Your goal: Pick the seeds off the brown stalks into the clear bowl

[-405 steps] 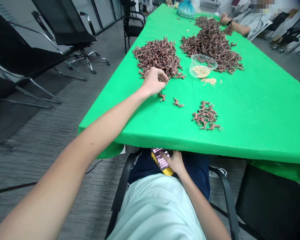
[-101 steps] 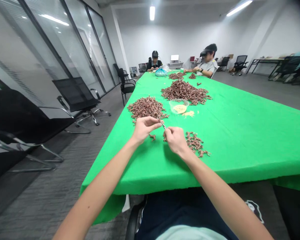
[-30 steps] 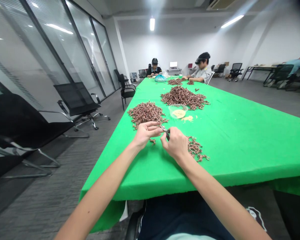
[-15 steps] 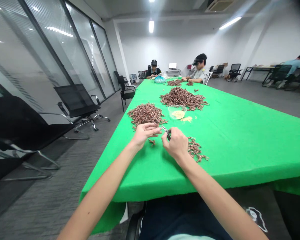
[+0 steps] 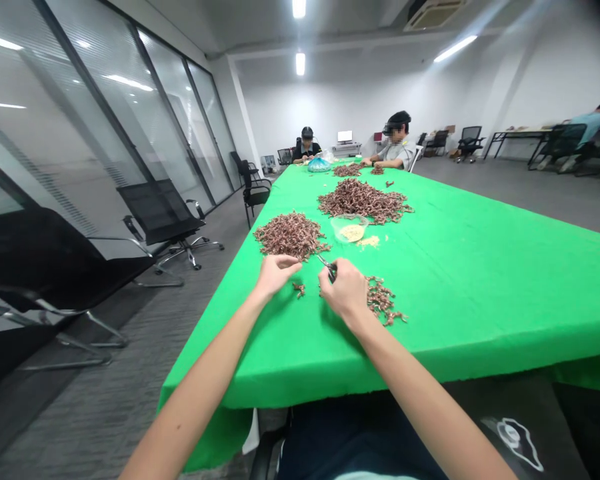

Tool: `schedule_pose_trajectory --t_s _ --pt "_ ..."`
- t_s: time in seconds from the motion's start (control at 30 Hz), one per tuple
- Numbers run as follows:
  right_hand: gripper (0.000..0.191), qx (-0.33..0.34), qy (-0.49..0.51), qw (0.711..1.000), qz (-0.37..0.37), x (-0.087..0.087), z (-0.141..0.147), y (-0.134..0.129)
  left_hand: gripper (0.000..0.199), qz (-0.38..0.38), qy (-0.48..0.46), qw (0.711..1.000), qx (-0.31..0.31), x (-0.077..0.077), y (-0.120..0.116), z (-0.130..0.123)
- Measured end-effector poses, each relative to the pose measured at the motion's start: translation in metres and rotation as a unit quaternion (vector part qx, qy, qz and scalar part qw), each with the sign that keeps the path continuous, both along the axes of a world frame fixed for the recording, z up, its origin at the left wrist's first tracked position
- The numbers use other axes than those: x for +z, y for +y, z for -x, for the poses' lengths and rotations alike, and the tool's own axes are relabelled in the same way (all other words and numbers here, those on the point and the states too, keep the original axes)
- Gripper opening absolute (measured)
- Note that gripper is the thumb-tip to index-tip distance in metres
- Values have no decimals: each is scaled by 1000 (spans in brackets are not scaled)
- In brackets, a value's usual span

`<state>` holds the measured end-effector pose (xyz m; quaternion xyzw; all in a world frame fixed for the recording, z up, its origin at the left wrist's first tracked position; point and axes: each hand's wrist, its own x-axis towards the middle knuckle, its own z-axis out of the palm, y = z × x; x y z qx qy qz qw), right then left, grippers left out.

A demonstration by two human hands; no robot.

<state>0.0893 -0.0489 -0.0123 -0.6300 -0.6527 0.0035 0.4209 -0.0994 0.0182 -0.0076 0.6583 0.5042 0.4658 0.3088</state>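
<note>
My right hand (image 5: 347,287) is closed round a small pair of pliers (image 5: 330,267), whose metal tip points up and left. My left hand (image 5: 276,274) is at the near edge of the left pile of brown twisted pieces (image 5: 290,235); its fingers reach right, and whether something is between the fingertips cannot be made out. A small brown clump (image 5: 299,289) lies on the green cloth between my hands. Beside my right hand is a smaller scatter of brown pieces (image 5: 381,303). Behind, a clear bowl (image 5: 350,229) holds pale bits.
Pale crumbs (image 5: 369,241) lie beside the bowl on the green table (image 5: 455,280). A larger brown pile (image 5: 363,200) is behind it. Two people sit at the far end near a blue bag (image 5: 319,164). Black chairs (image 5: 165,210) stand at the left.
My left hand has moved left and slightly down, away from the pliers, and its fingers have drawn closer together. My right hand with the pliers has shifted slightly left. The view has tilted slightly.
</note>
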Motion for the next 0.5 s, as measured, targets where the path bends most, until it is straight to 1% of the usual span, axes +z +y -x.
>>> schedule_pose_trajectory --t_s 0.13,0.2,0.27,0.3,0.37,0.43,0.5 --pt "24 17 9 1000 8 1 0 -1 28 -60 93 994 19 2 1 8" --pt "23 28 8 1000 10 1 1 -1 27 -81 110 990 28 4 3 9" --pt "22 39 5 999 10 1 3 -1 27 -97 118 987 37 10 10 9" --pt "22 44 3 999 8 1 4 -1 26 -108 123 986 44 14 16 8" --pt "22 56 1 998 6 2 6 -1 25 -135 146 978 60 29 36 5" --pt "23 67 0 998 5 2 7 -1 24 -155 196 965 84 48 62 2" --pt "24 74 4 997 4 2 8 -2 26 -150 242 953 105 67 91 -1"
